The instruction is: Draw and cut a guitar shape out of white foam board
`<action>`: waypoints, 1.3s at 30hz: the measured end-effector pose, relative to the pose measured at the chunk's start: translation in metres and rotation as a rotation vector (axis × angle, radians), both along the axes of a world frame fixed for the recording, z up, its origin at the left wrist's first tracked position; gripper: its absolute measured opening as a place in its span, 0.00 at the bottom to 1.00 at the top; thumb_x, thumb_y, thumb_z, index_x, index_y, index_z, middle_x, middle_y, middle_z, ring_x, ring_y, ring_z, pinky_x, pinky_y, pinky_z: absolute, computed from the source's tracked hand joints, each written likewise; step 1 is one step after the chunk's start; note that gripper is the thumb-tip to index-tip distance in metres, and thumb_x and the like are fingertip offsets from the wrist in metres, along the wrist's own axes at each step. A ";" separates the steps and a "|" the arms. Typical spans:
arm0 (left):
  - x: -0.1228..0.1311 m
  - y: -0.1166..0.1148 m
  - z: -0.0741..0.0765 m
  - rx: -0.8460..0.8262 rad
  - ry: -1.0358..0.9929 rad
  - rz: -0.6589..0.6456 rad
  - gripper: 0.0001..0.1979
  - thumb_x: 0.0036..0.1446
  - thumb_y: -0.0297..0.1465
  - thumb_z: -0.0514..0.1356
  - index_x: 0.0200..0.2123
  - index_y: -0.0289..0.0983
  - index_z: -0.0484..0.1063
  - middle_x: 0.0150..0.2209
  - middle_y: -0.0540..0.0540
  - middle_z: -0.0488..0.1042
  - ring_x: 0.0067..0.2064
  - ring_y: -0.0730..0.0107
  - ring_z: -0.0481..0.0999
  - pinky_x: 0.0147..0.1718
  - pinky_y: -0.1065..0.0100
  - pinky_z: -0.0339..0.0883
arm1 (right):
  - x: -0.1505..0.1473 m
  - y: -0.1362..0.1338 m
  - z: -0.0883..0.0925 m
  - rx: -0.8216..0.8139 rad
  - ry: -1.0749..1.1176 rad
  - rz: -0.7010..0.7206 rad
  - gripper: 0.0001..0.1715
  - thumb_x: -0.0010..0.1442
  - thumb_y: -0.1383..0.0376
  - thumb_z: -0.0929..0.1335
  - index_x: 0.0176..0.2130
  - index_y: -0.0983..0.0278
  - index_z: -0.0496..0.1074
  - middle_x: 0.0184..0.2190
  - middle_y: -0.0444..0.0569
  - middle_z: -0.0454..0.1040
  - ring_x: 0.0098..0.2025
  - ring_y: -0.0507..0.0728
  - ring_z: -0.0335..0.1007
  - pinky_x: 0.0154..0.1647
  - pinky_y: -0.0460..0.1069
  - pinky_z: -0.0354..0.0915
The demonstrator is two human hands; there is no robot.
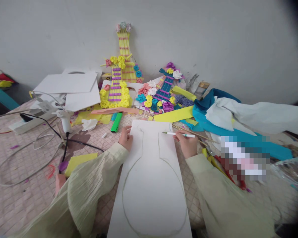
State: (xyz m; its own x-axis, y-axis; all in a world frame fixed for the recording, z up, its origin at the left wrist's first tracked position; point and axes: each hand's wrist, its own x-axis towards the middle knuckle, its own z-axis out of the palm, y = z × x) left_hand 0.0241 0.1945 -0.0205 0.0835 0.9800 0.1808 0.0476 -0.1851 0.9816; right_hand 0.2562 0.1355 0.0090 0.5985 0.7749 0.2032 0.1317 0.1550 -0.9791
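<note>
A long white board [154, 185] lies in front of me with a guitar-like outline drawn on it: a narrow neck at the far end and a round body near me. At the board's upper left edge, my left hand [126, 138] is closed on it, fingers bent around the edge. My right hand [188, 143] grips a white pen [180, 135] by the upper right edge. The pen's tip points left, close to the right line of the drawn neck. Whether the tip touches the board I cannot tell.
Decorated paper guitars [116, 82] lean against the wall, with a blue one [166, 86] beside them. A hot glue gun [66, 120] with its cable stands left, near white sheets [64, 84]. A green box cutter [116, 122] lies beyond my left hand. Blue crepe paper [248, 138] spreads right.
</note>
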 end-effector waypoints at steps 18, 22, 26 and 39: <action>-0.001 0.002 -0.006 -0.015 -0.011 -0.013 0.21 0.38 0.21 0.51 0.40 0.38 0.56 0.37 0.48 0.70 0.24 0.80 0.66 0.22 0.76 0.55 | -0.006 -0.002 -0.004 0.009 -0.010 0.063 0.06 0.42 0.66 0.70 0.24 0.67 0.72 0.16 0.45 0.71 0.21 0.53 0.69 0.24 0.48 0.67; -0.003 0.003 -0.008 -0.008 -0.004 -0.034 0.22 0.38 0.21 0.51 0.41 0.38 0.56 0.38 0.48 0.70 0.24 0.80 0.66 0.21 0.76 0.55 | -0.006 -0.002 -0.004 0.026 -0.008 0.091 0.07 0.42 0.66 0.70 0.25 0.67 0.73 0.19 0.46 0.73 0.22 0.53 0.69 0.25 0.48 0.67; -0.004 0.003 -0.008 -0.007 -0.011 -0.060 0.22 0.38 0.22 0.51 0.41 0.38 0.55 0.39 0.47 0.70 0.24 0.79 0.66 0.22 0.76 0.56 | 0.002 0.001 -0.002 0.079 0.035 0.014 0.07 0.43 0.64 0.70 0.26 0.67 0.72 0.18 0.44 0.71 0.23 0.52 0.68 0.26 0.48 0.66; 0.000 0.000 0.002 -0.029 0.021 0.001 0.21 0.38 0.19 0.50 0.39 0.38 0.57 0.37 0.48 0.70 0.28 0.78 0.69 0.23 0.76 0.58 | 0.009 0.006 -0.004 0.068 0.054 -0.064 0.04 0.42 0.67 0.69 0.24 0.67 0.72 0.16 0.44 0.70 0.20 0.50 0.65 0.22 0.45 0.63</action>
